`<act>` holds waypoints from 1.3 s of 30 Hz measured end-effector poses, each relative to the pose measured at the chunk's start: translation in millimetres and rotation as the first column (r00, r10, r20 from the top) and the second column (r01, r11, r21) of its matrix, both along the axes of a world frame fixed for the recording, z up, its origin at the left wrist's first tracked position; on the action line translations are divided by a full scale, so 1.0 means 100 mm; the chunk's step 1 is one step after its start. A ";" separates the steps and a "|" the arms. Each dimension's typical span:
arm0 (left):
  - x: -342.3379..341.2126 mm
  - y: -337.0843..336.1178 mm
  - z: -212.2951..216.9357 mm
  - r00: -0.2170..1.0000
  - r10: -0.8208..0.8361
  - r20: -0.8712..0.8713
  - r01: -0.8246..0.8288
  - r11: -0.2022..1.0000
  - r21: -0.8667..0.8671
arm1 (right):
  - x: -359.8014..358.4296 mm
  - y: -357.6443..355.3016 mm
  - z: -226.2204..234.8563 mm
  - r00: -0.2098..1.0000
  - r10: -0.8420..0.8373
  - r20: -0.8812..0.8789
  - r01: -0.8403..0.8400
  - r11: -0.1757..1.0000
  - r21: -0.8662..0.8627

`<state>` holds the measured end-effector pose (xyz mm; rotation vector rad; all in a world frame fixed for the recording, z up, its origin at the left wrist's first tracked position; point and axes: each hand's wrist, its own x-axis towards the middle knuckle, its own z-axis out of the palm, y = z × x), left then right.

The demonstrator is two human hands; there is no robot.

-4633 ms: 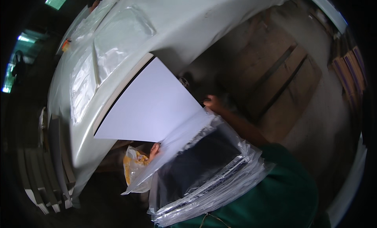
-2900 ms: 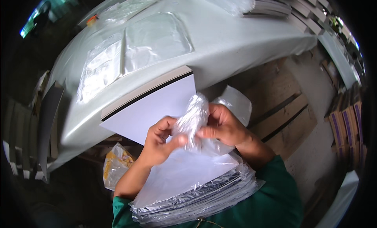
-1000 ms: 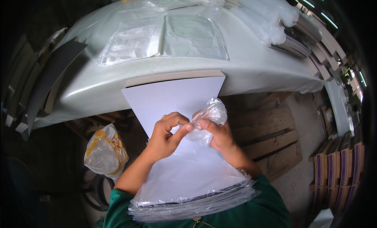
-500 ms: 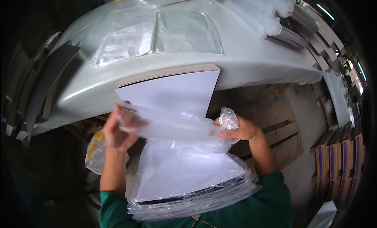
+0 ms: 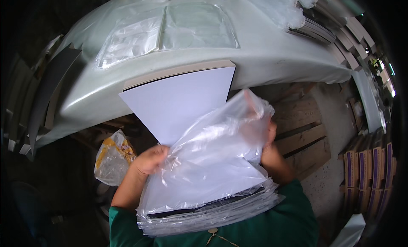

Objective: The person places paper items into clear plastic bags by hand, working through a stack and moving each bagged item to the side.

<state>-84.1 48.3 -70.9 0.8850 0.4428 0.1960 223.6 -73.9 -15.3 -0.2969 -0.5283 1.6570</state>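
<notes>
A clear plastic bag [image 5: 208, 134] is spread out in front of me, over a stack of white sheets. My left hand [image 5: 152, 159] is closed on its left edge. At the upper right, my right hand [image 5: 260, 130] shows mostly through the film, blurred, with a finger stretched upward; whether it is inside or behind the bag I cannot tell. Close to my body lies a pile of bagged white sheets [image 5: 204, 187] with crinkled plastic edges. Beyond the bag, a stack of white-topped boards [image 5: 180, 98] leans against the table edge, partly covered by the bag.
A film-covered table [image 5: 272, 59] curves across the far side, with flat clear bags [image 5: 199, 25] on it. Dark boards [image 5: 55, 89] stand at left, near a yellow-marked plastic bag [image 5: 114, 159]. Wooden slats [image 5: 304, 140] and stacked brown-and-purple boxes [image 5: 365, 170] are at right.
The bunched strip of plastic has been spread into a wide bag. My left hand has moved down and right along with its edge; my right hand has risen slightly and now shows through the film.
</notes>
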 end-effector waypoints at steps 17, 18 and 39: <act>0.06 0.26 1.16 0.652 0.669 0.357 -0.180 -0.321 0.930 | -0.10 0.56 0.55 -0.655 -0.552 0.516 0.270 0.467 0.842; -0.07 0.15 1.18 0.686 0.583 0.435 -0.418 -0.173 0.892 | -0.09 0.40 0.52 -0.534 -0.650 0.541 0.296 0.455 0.840; -0.31 0.47 -1.69 0.842 0.350 -0.410 -0.314 0.937 0.154 | 0.48 0.30 -2.34 0.642 -0.021 0.767 0.386 0.873 -0.298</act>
